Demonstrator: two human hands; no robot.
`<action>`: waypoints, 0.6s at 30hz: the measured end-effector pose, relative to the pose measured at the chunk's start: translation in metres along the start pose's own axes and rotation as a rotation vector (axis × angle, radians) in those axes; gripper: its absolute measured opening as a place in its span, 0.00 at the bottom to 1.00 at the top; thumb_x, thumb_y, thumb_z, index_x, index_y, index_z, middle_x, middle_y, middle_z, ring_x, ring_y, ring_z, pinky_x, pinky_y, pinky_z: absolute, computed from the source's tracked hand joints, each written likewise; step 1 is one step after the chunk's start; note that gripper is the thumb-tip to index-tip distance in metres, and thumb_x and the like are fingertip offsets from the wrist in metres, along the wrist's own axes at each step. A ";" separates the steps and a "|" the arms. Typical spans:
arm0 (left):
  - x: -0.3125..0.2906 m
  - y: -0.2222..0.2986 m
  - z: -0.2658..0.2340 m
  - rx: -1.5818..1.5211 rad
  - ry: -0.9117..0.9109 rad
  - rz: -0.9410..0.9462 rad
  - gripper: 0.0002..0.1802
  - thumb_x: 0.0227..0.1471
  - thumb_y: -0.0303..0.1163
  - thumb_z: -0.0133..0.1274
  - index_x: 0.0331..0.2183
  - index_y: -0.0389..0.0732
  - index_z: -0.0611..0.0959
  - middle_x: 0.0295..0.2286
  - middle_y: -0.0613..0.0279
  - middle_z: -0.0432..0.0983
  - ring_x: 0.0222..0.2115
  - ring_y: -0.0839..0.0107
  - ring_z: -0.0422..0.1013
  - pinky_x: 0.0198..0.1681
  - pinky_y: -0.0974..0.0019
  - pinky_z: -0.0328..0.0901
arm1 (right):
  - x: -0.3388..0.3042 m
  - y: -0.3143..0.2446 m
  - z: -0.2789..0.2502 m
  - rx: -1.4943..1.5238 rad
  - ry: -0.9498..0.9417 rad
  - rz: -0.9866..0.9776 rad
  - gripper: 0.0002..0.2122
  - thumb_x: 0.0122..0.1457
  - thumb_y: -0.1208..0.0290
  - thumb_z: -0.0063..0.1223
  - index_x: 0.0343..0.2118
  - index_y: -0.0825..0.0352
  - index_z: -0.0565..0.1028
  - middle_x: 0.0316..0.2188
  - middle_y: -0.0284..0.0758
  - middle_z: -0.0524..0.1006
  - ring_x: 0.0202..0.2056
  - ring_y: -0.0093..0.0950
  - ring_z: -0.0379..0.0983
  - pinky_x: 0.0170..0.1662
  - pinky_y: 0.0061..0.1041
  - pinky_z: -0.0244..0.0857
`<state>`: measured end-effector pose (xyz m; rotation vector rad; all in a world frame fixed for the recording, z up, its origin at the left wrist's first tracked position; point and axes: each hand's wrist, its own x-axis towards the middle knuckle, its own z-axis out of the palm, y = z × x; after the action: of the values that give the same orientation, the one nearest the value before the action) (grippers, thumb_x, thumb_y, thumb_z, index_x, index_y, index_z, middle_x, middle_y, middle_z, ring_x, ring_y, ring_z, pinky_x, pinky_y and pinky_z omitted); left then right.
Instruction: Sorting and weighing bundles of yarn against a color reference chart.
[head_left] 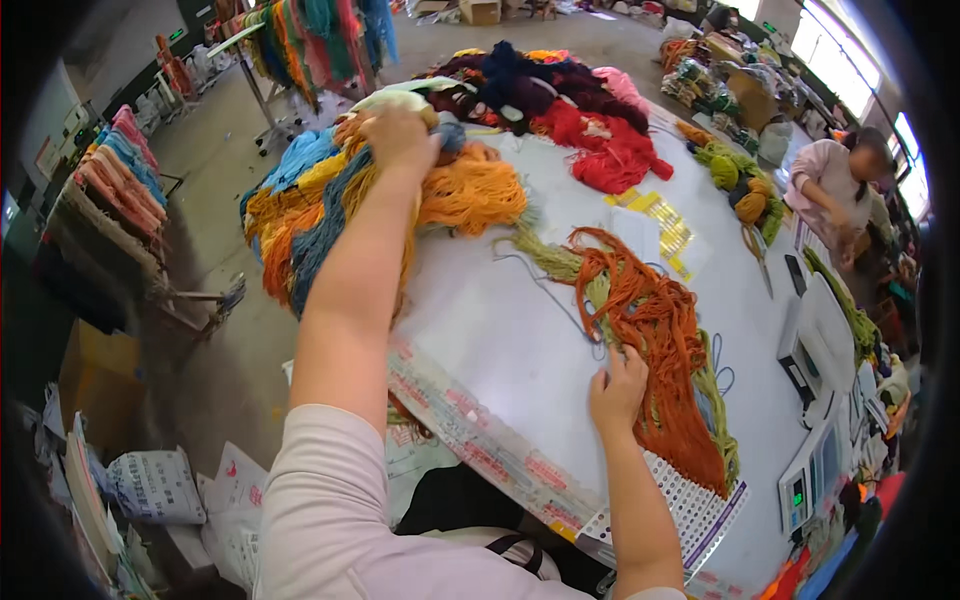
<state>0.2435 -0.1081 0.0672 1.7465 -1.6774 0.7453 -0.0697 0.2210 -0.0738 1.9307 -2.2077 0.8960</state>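
My left arm reaches far across the table to a heap of yarn skeins [325,215] in blue, yellow, gold and orange. There my left hand [400,140] is closed on yarn at the top of the heap; its fingertips are hidden. To its right, a bright orange skein [475,190] lies at the heap's edge. Nearer to me, my right hand [618,392] grips the left edge of a long rust-orange yarn skein [655,335]. Olive-green yarn [545,255] shows beneath and beyond that skein, which lies flat along the table.
Dark and red skeins [605,150] cover the table's far end. Scissors [762,262], a black phone [796,274] and a digital scale [812,470] lie at the right. A printed dotted sheet [690,510] sits under the rust skein. Another person [825,190] works beyond. Yarn racks [120,180] stand left.
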 end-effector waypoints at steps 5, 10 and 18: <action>0.011 -0.034 0.004 -0.209 -0.021 -0.024 0.17 0.43 0.40 0.54 0.37 0.44 0.79 0.40 0.54 0.71 0.48 0.60 0.63 0.52 0.50 0.55 | -0.003 -0.003 -0.004 0.087 0.024 0.020 0.15 0.49 0.75 0.50 0.42 0.68 0.73 0.45 0.42 0.67 0.48 0.42 0.62 0.51 0.39 0.57; -0.028 0.011 -0.088 -1.051 0.214 -0.114 0.13 0.46 0.29 0.50 0.36 0.36 0.75 0.31 0.56 0.73 0.34 0.63 0.69 0.40 0.62 0.64 | -0.010 -0.001 -0.016 0.186 0.168 0.004 0.16 0.47 0.77 0.50 0.42 0.67 0.73 0.41 0.40 0.69 0.44 0.41 0.64 0.49 0.39 0.58; -0.236 0.096 -0.230 -1.402 -0.443 0.146 0.16 0.42 0.16 0.51 0.37 0.38 0.72 0.39 0.57 0.74 0.35 0.71 0.72 0.36 0.71 0.67 | -0.018 -0.112 -0.113 1.200 0.138 0.130 0.30 0.48 0.79 0.59 0.55 0.69 0.61 0.41 0.37 0.66 0.39 0.22 0.68 0.34 0.16 0.65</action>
<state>0.1394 0.2184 0.0467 0.7506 -1.8191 -0.7491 0.0022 0.2849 0.0537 1.8587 -1.8092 2.6949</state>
